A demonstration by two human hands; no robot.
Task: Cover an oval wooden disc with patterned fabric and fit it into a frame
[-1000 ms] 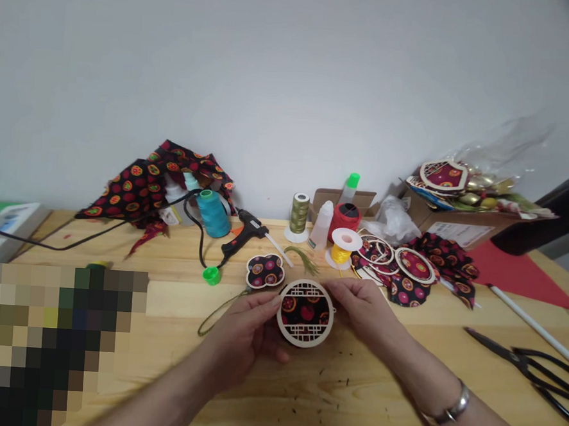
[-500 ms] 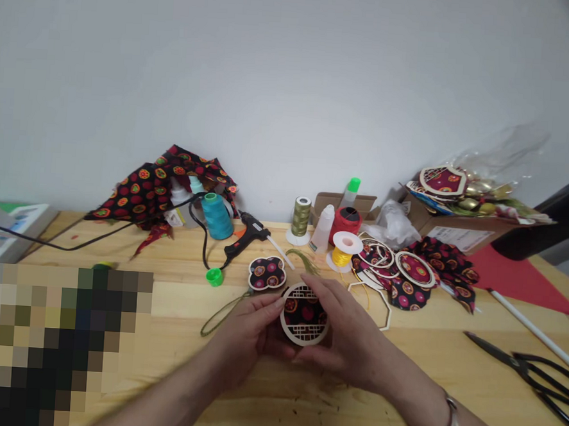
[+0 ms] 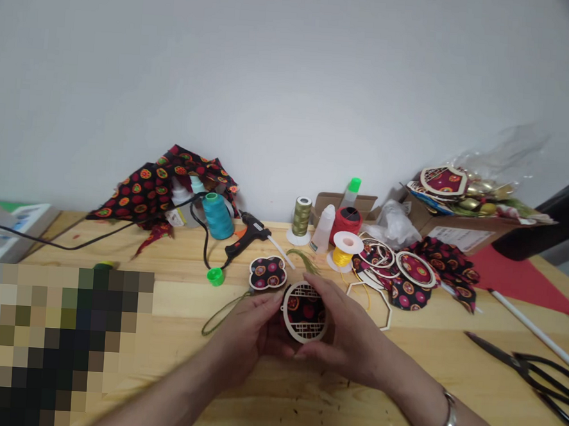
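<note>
Both of my hands hold a round wooden lattice ornament (image 3: 303,312) backed with black-and-red patterned fabric, just above the wooden table (image 3: 399,381). My left hand (image 3: 251,330) grips its left edge with curled fingers. My right hand (image 3: 340,329) wraps over its right and upper edge, with a silver bracelet on the wrist. A flower-shaped fabric piece (image 3: 267,272) lies just behind the ornament. A green cord (image 3: 220,312) trails on the table to the left of my left hand.
Behind the hands lie a black glue gun (image 3: 245,233), a green cap (image 3: 215,276), several thread spools (image 3: 301,217), more fabric ornaments (image 3: 413,269) and an empty wooden octagon frame (image 3: 380,299). Black scissors (image 3: 530,369) and a white stick (image 3: 532,328) lie right. A cardboard box (image 3: 462,217) stands at back right.
My right hand has slid from the ornament's right edge over its top and front, covering more of it. The ornament has tilted and shifted slightly; my left hand keeps its grip.
</note>
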